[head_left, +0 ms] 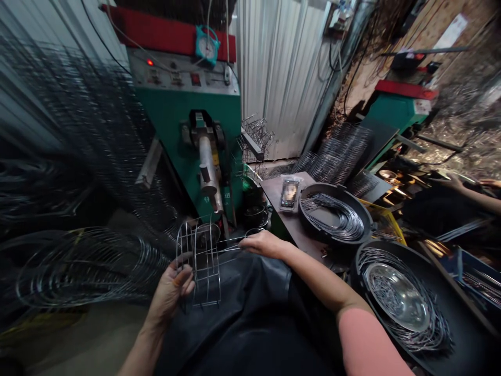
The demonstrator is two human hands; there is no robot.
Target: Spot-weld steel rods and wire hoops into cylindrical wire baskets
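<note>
My left hand [178, 279] is closed around the left side of a curved wire frame [206, 271], a cage of thin metal rods held above my dark apron. To its right, my right hand [264, 244] pinches thin metal wires [230, 244] that stretch left toward the frame. Whether these wires touch the frame I cannot tell. Just beyond the frame is the metal arm [207, 167] of a green machine [164, 115], its lower tip close to the frame's top.
Stacked wire racks [90, 266] stand at left. On the right, a side table [279, 209] bears a phone [289, 193] and a black pan [370, 222] of wire rings. Nearer lies a large tray [454, 292] with a steel bowl [422, 313] of small metal pieces. Another person's arm [475, 196] shows far right.
</note>
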